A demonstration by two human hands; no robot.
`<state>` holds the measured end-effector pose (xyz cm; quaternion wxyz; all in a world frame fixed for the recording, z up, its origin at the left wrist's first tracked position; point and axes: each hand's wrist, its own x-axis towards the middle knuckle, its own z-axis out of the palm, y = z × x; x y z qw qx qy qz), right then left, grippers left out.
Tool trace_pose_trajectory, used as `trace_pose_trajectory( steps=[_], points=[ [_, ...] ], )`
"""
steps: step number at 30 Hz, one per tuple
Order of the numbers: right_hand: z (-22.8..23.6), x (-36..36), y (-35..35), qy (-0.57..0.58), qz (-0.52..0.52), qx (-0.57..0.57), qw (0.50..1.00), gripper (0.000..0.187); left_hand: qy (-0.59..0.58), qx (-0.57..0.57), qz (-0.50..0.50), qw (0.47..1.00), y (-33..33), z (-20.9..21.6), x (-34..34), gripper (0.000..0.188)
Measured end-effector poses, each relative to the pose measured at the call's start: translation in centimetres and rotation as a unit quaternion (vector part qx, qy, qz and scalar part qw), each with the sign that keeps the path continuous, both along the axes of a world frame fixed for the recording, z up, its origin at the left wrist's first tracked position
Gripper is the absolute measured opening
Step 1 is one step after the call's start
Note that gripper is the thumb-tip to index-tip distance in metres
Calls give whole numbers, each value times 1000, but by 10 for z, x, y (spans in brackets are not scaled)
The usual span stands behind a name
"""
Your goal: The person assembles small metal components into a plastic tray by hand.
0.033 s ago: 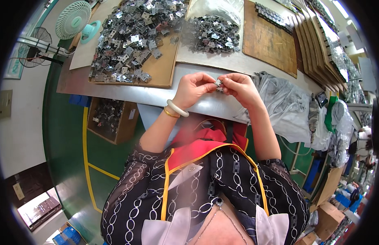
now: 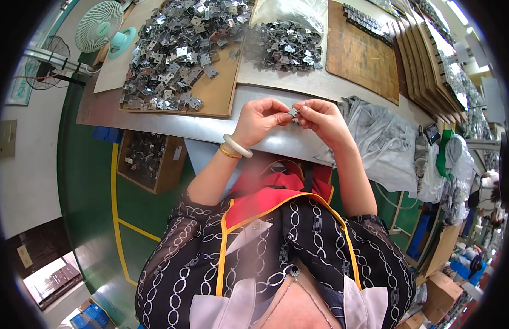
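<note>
Between my fingertips is a small silvery metal bracket (image 2: 294, 112), held just above the table's near edge. My left hand (image 2: 261, 120) pinches it from the left side with thumb and forefinger. From the right, my right hand (image 2: 322, 119) pinches the same piece. Fingers cover part of it, so its full shape is hidden. Beyond my hands lies a heap of small dark metal brackets (image 2: 290, 46). A larger heap of similar metal pieces (image 2: 180, 49) covers a brown board (image 2: 220, 98) to the left.
A bare wooden board (image 2: 358, 60) with a row of parts lies at the back right, beside stacked boards (image 2: 416, 66). Grey cloth (image 2: 380, 131) drapes over the right edge near a hanging power screwdriver (image 2: 421, 156). A green fan (image 2: 101, 27) stands far left; a cardboard box (image 2: 169, 164) sits below.
The small metal bracket has turned slightly between my fingertips. My hands stay in nearly the same place.
</note>
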<state>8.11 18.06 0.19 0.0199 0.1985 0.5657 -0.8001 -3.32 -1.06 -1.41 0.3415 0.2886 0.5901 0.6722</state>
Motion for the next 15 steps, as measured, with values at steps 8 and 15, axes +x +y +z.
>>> trace_pose_trajectory(
  steps=[8, 15],
  points=[
    [-22, 15, -55, 187, -188, 89, 960, 21, -33, 96, 60, 993, -2, -5, 17, 12],
    [-18, 15, -49, 220, -149, 430, 863, 23, 50, -8, 95, 994, -11, 2, 23, 13]
  ],
)
